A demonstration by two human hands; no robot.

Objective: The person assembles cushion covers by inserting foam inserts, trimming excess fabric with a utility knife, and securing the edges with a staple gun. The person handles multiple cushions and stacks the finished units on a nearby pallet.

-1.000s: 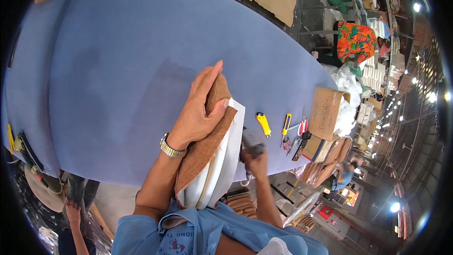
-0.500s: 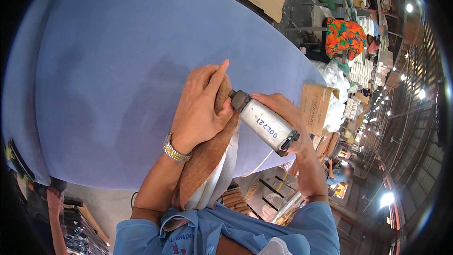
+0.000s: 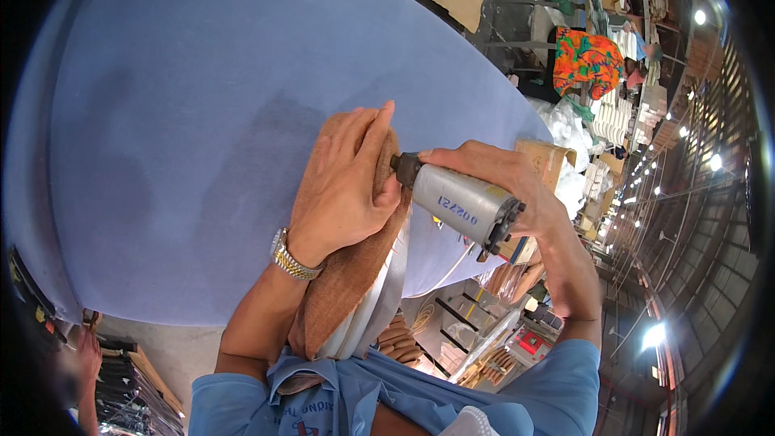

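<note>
My right hand (image 3: pixel 496 165) is wrapped round a pneumatic staple gun (image 3: pixel 456 206) with a silver, drum-shaped body. The gun's dark nose meets the edge of a curved piece covered in brown fabric (image 3: pixel 347 299). My left hand (image 3: pixel 343 178), with a metal-banded watch (image 3: pixel 292 257) at the wrist, grips that piece from above. Its fingers lie along the fabric and its thumb presses at the edge beside the nose. A pale grey-white band (image 3: pixel 383 295) shows along the piece's right side, which runs down to my shirt front. The gun's handle is mostly hidden by its body and my hand.
A large blue cloth-covered surface (image 3: pixel 194 113) spreads beneath the work. A thin pale hose (image 3: pixel 452 270) trails under the gun. Beyond the right edge stands a cardboard box (image 3: pixel 542 157). A co-worker in a bright orange patterned top (image 3: pixel 588 60) is farther off; another person's hand (image 3: pixel 87 359) appears lower left.
The staple gun's body has swung up and turned, lying more level, while its nose stays at the fabric edge. My right wrist and forearm have shifted right; my left hand has barely moved.
</note>
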